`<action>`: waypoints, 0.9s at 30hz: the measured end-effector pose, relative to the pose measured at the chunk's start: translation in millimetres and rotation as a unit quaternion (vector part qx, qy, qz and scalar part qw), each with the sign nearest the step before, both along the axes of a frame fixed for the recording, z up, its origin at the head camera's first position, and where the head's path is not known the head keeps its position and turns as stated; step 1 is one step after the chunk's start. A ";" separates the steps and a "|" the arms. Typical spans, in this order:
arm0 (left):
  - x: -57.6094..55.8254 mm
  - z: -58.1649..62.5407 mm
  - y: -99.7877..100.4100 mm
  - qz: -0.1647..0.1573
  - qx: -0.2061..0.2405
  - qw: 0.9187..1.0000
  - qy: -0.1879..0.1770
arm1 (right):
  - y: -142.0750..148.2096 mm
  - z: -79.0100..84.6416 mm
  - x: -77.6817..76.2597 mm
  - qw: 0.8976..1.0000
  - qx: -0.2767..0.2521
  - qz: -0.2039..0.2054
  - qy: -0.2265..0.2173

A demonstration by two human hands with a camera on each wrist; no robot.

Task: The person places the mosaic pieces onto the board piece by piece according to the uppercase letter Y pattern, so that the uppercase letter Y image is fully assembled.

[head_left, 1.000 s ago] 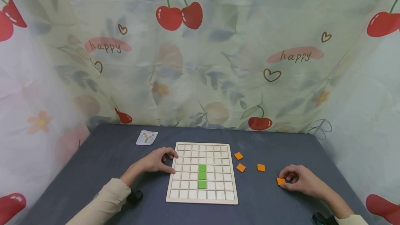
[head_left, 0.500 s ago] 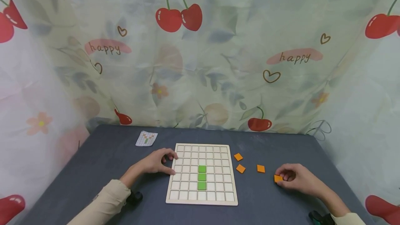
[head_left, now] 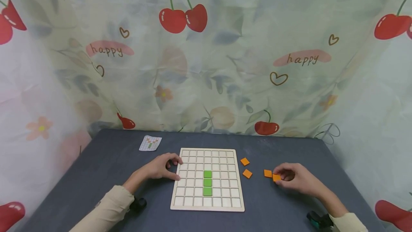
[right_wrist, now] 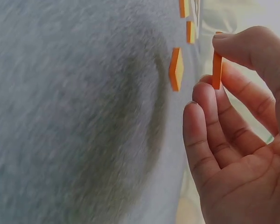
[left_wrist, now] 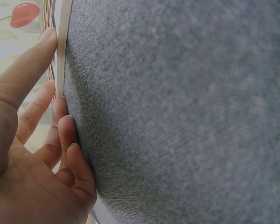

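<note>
Between thumb and fingers, my right hand (head_left: pixel 297 179) pinches a square orange tile (right_wrist: pixel 217 70), held up off the cloth in the right wrist view. Right beside it in the head view lies another orange tile (head_left: pixel 268 173). My left hand (head_left: pixel 160 167) touches the left edge of the pale wooden grid board (head_left: pixel 191 207) with spread thumb and fingers. In the left wrist view the thumb (left_wrist: pixel 35 63) lies against the board's rim (left_wrist: pixel 63 51). Three green tiles (head_left: pixel 207 182) fill a column of squares in the board's middle.
Two more orange tiles (head_left: pixel 247 173) lie just right of the board. A small card (head_left: pixel 150 143) printed with a coloured grid pattern lies behind the left hand. Dark cloth (head_left: pixel 106 164) covers the table, and a printed curtain (head_left: pixel 206 92) hangs behind it.
My right hand has moved left and slightly away from me with the orange tile, up to the nearest loose tile. My left hand stays at the board's edge.
</note>
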State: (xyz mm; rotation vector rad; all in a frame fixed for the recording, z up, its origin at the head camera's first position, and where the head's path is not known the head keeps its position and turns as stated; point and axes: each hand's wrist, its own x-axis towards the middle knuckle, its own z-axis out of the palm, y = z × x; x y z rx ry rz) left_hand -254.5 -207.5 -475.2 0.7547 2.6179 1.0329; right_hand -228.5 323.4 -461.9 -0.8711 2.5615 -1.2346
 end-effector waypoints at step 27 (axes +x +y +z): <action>-1.0 1.0 0.0 -0.004 -0.003 1.000 0.009 | -65.8 0.8 -13.4 0.998 -0.049 0.038 -0.002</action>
